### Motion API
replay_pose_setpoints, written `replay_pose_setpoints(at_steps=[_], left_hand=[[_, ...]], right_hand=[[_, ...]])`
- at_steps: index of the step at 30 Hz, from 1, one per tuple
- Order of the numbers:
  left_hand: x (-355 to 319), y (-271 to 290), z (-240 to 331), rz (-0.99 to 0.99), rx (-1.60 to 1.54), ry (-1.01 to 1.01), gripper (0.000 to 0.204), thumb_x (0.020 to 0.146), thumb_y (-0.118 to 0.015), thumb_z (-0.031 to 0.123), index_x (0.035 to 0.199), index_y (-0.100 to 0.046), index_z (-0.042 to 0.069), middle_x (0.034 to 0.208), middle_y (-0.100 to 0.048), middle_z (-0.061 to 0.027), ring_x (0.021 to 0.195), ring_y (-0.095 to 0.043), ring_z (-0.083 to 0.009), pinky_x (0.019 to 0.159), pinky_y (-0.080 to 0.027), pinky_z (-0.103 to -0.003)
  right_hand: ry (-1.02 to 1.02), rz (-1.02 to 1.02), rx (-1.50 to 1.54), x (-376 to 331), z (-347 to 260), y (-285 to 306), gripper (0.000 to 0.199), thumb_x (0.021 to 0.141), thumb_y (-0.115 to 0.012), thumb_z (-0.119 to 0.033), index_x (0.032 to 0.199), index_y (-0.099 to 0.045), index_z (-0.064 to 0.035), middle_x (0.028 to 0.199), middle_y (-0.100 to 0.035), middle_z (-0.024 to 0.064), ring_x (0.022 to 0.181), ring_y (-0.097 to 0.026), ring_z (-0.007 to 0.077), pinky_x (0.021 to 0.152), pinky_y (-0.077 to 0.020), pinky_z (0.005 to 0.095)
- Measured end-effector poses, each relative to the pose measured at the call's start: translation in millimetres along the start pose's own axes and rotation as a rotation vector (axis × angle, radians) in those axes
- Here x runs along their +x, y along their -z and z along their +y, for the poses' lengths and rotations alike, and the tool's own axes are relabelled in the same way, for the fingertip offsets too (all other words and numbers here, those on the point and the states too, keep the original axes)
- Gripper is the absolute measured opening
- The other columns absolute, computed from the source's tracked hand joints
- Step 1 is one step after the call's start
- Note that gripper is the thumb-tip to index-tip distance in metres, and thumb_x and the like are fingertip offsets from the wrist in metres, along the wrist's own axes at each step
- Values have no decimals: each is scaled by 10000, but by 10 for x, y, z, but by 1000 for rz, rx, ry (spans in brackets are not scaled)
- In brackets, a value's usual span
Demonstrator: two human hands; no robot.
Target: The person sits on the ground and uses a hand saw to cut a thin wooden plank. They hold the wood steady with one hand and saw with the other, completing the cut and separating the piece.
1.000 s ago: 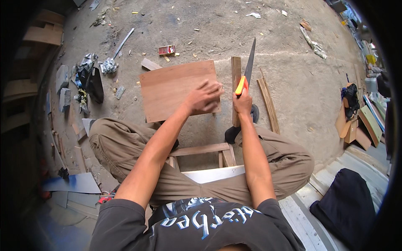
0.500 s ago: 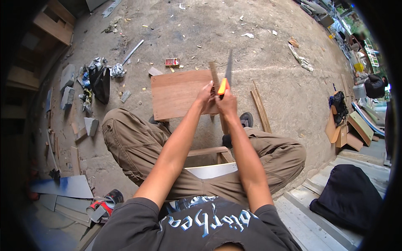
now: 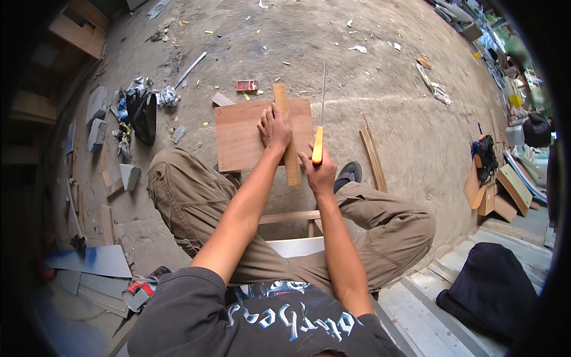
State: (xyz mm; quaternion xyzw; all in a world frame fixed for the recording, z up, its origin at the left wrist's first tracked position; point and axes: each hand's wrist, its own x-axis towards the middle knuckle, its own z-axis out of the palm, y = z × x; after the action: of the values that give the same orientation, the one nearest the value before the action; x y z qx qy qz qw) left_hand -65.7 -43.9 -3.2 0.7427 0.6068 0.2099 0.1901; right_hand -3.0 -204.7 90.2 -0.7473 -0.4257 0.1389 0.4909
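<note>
Brown wood is seen in the strip that is laid across the low reddish bench, to the right of its middle, with both its ends carried past the far and near edges. By the left grip, seen with its back uppermost, the strip is covered about halfway along; whether the fingers are clenched around the wood or only pressed on it cannot be told. In the right grip a saw is grasped by its yellow-and-orange handle. Its thin blade is seen nearly edge-on and is pointed away from the body, just beyond the bench's right side, apart from the strip.

Beyond the bench, a pale wood block and a small red box are set on the concrete floor. To the right, two narrow lengths of wood are laid close together. To the left, a black bag is flanked by crumpled foil and grey blocks.
</note>
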Motion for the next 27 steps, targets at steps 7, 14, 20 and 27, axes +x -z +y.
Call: replay_pose_setpoints(at_steps=[7, 14, 20, 27], left_hand=[[126, -29, -130, 24, -140, -54, 596, 990, -386, 289, 1493, -337, -27, 1548, -366, -181, 1482, -232, -337, 1203, -44, -554], [-83, 1, -154, -62, -185, -149, 589, 969, -340, 242, 1500, -341, -14, 1572, -351, -152, 1489, -260, -282, 1215, 10, -546], [-82, 26, -172, -32, -183, -193, 595, 952, -352, 220, 1511, -340, 16, 1565, -373, -132, 1463, -332, -243, 1216, -13, -551], [-104, 62, -170, -34, -191, -219, 606, 943, -369, 178, 1523, -312, 12, 1560, -375, -154, 1451, -355, -244, 1211, -23, -564]], right_hand=[[-126, -56, 133, -44, -178, -54, 334, 915, -735, -313, 902, -626, 3, 665, -628, 115, 574, -597, 198, 566, -475, 342], [-99, -20, 268, 28, -467, -134, 406, 969, -652, -348, 811, -625, 24, 566, -535, 69, 534, -494, 108, 501, -414, 302], [-193, -104, 204, 74, -508, -201, 373, 961, -669, -306, 803, -628, 29, 566, -514, 51, 540, -474, 91, 498, -398, 283], [-179, -110, 161, 151, -672, -143, 303, 965, -652, -236, 827, -636, 33, 597, -554, 93, 552, -501, 117, 519, -423, 314]])
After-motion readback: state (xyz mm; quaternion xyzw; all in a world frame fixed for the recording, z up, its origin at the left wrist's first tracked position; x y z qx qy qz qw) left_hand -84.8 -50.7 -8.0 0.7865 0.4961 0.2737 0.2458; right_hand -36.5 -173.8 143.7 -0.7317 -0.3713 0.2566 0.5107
